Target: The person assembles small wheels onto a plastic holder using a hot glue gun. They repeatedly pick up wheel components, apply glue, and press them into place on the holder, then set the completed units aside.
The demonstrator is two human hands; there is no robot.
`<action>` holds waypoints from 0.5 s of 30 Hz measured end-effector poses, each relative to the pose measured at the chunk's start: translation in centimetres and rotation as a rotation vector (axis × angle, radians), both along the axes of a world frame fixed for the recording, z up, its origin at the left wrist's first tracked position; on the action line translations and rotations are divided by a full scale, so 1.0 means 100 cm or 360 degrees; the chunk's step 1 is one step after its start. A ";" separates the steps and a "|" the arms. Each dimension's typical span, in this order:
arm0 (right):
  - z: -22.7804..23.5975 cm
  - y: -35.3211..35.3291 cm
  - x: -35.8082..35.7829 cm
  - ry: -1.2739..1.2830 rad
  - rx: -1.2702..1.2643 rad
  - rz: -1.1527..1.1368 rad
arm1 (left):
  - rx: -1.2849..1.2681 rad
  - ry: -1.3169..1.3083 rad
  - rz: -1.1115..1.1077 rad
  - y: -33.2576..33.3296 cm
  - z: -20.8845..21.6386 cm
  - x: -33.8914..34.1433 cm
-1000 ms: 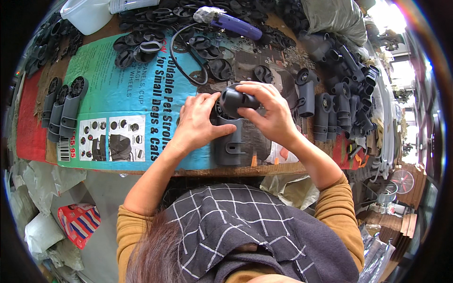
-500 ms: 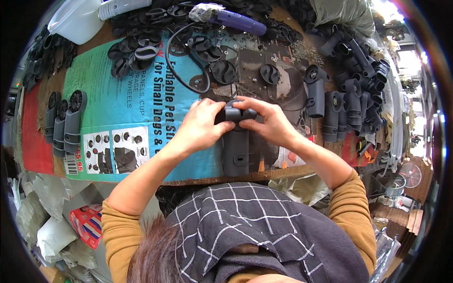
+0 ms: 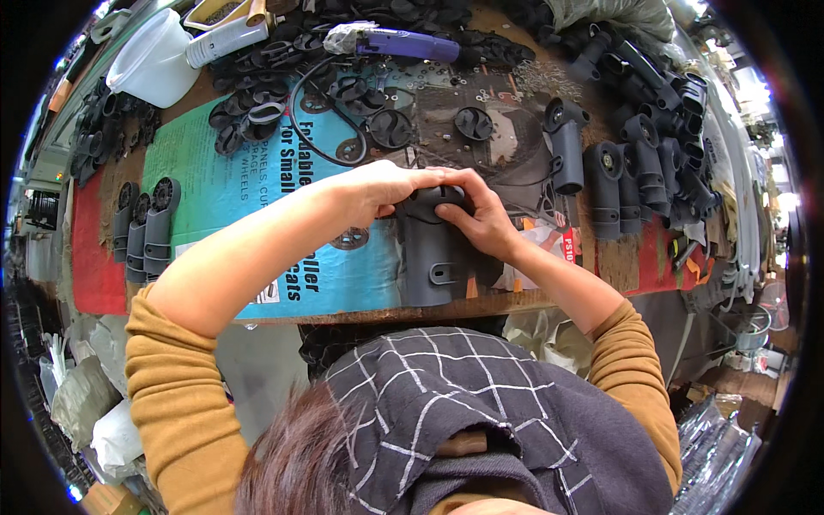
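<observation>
A dark grey plastic tube fitting lies near the front edge of the bench, its slotted end toward me. At its far end sits a black round knob, partly covered by my hands. My right hand is closed round that end, thumb on the knob and fingers bent over the far side. My left hand is closed at the knob's far left side, its fingertips meeting the right hand's fingers. The left fingertips are partly hidden.
Two loose black knobs, one farther right, lie beyond my hands. A purple power tool with a black cable rests at the back. Tube fittings stand at right and left. A white bucket stands far left.
My left hand has shifted from the knob's near left side to its far side, with the elbow swung outward. The right thumb now presses on the knob. The whole view has shifted slightly.
</observation>
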State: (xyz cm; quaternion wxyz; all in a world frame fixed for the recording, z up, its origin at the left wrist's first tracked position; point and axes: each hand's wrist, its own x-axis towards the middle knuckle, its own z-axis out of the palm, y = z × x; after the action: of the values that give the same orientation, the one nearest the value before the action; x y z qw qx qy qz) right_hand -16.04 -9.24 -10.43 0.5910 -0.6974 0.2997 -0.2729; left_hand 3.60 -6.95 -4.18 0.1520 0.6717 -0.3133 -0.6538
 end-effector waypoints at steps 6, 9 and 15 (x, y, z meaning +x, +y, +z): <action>0.030 0.027 -0.016 -0.0436 0.1227 -0.0010 | -0.0554 0.0525 0.0164 0.033 0.019 -0.011; 0.055 0.034 -0.017 -0.0371 0.0887 0.0089 | -0.1093 0.0294 0.0138 0.058 0.035 -0.012; 0.096 0.042 -0.008 0.0445 -0.0166 0.0128 | -0.1922 -0.0521 -0.0230 0.069 0.030 -0.003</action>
State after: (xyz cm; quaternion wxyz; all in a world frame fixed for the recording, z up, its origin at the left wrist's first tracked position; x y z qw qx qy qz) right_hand -16.83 -5.05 -0.86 0.5170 -0.7697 0.3365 -0.1644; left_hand 3.31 -0.10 -1.19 0.4102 0.5359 -0.6910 -0.2589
